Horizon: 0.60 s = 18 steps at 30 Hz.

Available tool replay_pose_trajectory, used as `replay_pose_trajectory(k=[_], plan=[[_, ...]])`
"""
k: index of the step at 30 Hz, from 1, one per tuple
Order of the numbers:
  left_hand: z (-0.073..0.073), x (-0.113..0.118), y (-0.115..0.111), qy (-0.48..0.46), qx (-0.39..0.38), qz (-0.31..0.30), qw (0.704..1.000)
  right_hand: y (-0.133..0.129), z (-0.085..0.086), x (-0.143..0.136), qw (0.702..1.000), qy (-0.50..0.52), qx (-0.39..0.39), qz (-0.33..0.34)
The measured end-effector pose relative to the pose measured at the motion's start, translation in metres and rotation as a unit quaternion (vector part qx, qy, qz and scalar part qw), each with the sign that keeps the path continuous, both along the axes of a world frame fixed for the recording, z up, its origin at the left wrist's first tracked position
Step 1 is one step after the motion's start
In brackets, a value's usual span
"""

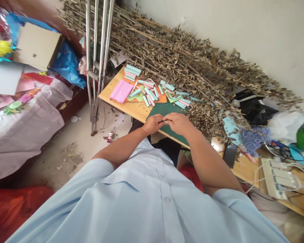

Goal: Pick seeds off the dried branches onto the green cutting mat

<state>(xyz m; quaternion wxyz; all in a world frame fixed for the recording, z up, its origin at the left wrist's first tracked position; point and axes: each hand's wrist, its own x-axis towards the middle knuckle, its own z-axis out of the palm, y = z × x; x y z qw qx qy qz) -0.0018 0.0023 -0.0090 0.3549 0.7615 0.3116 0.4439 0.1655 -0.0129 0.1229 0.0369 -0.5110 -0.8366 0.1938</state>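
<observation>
My left hand (154,124) and my right hand (176,123) meet at the front edge of a wooden table (111,91), fingertips pinched together. Between them is something thin and small, dark in part, mostly hidden by the fingers. A dark green mat (164,108) lies beneath and beyond my hands. Past it are several small rolls of blue and pink paper (150,92), scattered over orange and green sheets. A pink stack of paper (121,91) lies at the left end of the table, with more blue rolls (133,70) behind it.
Dried leafy stalks (192,64) are heaped along the wall and spill onto the table. Metal crutches (95,67) stand at the table's left. At right are a phone (230,154), blue yarn (254,139) and a power strip (275,177) with cables. A cloth-covered surface (35,125) stands far left.
</observation>
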Motion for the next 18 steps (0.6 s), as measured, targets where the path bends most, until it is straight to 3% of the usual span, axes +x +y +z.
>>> replay_pose_trajectory(k=[10,18], plan=[[0.0039,-0.0024,-0.0002,0.007,0.003,0.001,1.000,0.0036,-0.0028,0.0012,1.000,0.004,0.002,0.003],[0.0046,-0.0013,-0.0008,-0.009,-0.001,0.006,1.000,-0.0011,-0.0052,0.0036,0.996,0.065,-0.003,-0.067]])
